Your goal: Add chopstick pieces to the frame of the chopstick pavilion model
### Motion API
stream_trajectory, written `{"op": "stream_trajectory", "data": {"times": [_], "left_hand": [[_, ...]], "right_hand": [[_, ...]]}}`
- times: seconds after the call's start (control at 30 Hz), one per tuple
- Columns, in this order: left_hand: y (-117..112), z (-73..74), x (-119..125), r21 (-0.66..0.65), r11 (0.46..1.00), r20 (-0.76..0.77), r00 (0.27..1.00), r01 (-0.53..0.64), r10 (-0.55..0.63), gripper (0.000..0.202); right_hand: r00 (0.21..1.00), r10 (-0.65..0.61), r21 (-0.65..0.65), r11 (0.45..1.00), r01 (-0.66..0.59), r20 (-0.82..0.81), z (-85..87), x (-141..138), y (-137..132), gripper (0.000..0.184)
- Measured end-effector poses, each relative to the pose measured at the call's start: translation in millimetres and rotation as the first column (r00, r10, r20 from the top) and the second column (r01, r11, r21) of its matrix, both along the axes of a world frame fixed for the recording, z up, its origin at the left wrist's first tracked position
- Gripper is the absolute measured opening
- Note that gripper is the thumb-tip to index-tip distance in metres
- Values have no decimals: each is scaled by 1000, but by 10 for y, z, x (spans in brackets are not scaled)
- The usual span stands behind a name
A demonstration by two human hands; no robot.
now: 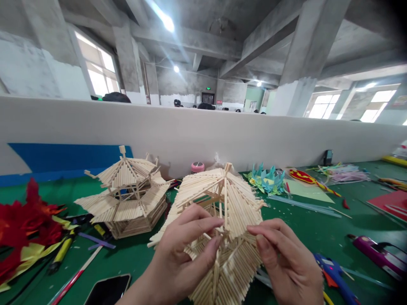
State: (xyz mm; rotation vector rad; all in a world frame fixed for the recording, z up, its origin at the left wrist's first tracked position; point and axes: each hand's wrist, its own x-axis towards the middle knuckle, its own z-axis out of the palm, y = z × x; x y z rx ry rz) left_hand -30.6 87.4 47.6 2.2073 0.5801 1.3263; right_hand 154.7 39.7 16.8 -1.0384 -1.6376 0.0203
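Observation:
A pavilion model of pale wooden sticks (241, 203) stands in front of me, its tiered roof sloping from a short post at the peak. Part of its upper roof shows open framework on the left. My left hand (187, 250) is at the model's front, thumb and forefinger pinched around what looks like a short wooden stick (221, 231). At the right lower edge of the upper roof is my right hand (284, 260), fingertips closed together; whatever they hold is too small to make out. The lower roof is partly hidden behind both hands.
A second stick pavilion (127, 190) stands left. A phone (110, 290), red paper craft (34, 224) and cutter (62, 254) lie nearby. Rightward are a blue glue gun (337, 275), purple tool (378, 254), glue sticks (305, 206) and paper lotus (265, 180). A white partition (159, 127) runs behind.

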Motion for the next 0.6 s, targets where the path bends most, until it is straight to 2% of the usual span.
{"op": "stream_trajectory", "data": {"times": [0.3, 0.4, 0.6], "left_hand": [[-101, -121, 101, 101, 963, 18, 968, -251, 250, 20], [-124, -107, 132, 96, 955, 7, 960, -279, 280, 16], [-135, -65, 150, 97, 959, -10, 963, -267, 270, 18]], "right_hand": [[1000, 29, -18, 999, -29, -1, -81, 8, -53, 21], [999, 47, -14, 999, -47, -14, -32, -48, -30, 20], [997, 74, 28, 997, -73, -24, 145, -149, 21, 20]]}}
